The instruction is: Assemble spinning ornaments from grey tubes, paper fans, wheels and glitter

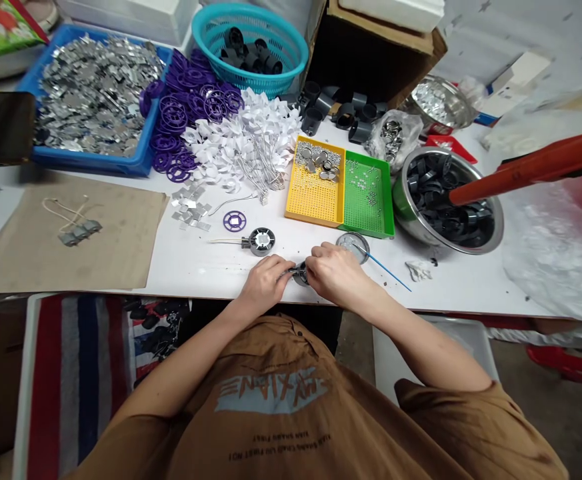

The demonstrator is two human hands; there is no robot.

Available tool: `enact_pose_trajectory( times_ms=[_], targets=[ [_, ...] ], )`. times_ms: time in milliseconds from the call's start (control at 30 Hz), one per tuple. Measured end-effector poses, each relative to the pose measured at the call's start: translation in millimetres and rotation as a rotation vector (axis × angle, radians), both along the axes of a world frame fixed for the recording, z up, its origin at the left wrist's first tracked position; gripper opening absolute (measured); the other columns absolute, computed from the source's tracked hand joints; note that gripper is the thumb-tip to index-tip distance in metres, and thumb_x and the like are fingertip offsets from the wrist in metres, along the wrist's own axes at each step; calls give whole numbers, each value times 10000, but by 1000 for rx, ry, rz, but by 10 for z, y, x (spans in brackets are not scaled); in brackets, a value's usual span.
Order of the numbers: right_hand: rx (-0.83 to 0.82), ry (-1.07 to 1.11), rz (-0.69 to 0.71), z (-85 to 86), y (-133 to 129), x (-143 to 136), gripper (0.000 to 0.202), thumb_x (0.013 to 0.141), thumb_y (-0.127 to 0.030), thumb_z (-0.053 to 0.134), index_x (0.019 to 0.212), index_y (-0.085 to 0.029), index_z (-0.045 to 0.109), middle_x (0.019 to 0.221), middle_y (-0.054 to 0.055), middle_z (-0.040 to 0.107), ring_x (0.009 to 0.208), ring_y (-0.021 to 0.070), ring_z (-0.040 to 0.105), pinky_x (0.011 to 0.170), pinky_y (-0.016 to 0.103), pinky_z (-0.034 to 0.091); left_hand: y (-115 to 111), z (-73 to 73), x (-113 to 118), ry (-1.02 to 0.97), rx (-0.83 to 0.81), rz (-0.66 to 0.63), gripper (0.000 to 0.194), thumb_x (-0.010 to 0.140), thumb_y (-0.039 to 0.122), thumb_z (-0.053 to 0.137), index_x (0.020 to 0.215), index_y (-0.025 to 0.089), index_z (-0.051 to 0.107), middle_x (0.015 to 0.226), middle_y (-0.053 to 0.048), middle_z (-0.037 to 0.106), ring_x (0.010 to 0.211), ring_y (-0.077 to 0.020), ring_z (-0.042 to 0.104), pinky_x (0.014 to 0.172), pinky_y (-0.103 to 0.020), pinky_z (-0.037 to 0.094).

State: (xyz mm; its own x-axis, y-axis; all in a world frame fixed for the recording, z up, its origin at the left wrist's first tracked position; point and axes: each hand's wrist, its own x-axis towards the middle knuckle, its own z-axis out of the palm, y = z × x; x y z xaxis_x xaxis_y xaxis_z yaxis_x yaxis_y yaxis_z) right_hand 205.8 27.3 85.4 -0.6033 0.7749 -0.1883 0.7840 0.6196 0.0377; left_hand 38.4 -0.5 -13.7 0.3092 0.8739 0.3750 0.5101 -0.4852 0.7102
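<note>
At the table's front edge, both my hands are closed on a small dark grey round housing [299, 273]. My left hand [265, 283] pinches its left side, and my right hand [338, 272] grips it from the right with bent fingers. My fingers hide most of the part. Just beyond my left hand lies a similar round housing [262, 241] with a spoked face and pale wires running left. A purple spoked ring [235, 221] with a white square in its centre rests behind it. Right of my right hand is a shallow round dish [353, 245] with a blue stick [388, 270] leaning out.
Behind are a yellow tray [313, 200], a green tray [368, 217], white pieces [251, 133], purple rings [181, 100] and a blue bin [95, 167] of metal plates. A steel bowl [451, 247] of dark parts stands right; cardboard [121, 253] with wired parts lies left.
</note>
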Motion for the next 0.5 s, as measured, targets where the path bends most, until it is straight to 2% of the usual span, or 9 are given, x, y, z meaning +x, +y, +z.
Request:
enact_pose_trajectory(
  times_ms=[233, 400, 500],
  targets=[
    [-10, 18, -10, -77, -44, -36, 193, 880, -162, 503, 834, -132, 688, 785, 120, 651, 765, 222, 573, 600, 316, 322, 14, -23, -34, 13, -20, -10, 172, 894, 168, 543, 1015, 169, 667, 928, -60, 704, 872, -179, 656, 824, -320, 530],
    [-64, -21, -25, -82, -58, -73, 218, 913, -179, 446, 889, -133, 658, 819, 110, 649, 789, 230, 588, 604, 310, 326, 36, 10, -89, 34, -238, 9, 223, 906, 170, 502, 1064, 188, 658, 1004, -56, 728, 914, -186, 670, 851, -316, 522],
    [-88, -39, -42, -61, -58, -96, 225, 928, -184, 420, 918, -133, 638, 843, 109, 642, 817, 238, 602, 607, 310, 337, 71, 48, -96, 82, -327, -24, 220, 883, 178, 535, 1061, 198, 663, 927, -41, 735, 846, -192, 667, 795, -315, 524]
  ],
)
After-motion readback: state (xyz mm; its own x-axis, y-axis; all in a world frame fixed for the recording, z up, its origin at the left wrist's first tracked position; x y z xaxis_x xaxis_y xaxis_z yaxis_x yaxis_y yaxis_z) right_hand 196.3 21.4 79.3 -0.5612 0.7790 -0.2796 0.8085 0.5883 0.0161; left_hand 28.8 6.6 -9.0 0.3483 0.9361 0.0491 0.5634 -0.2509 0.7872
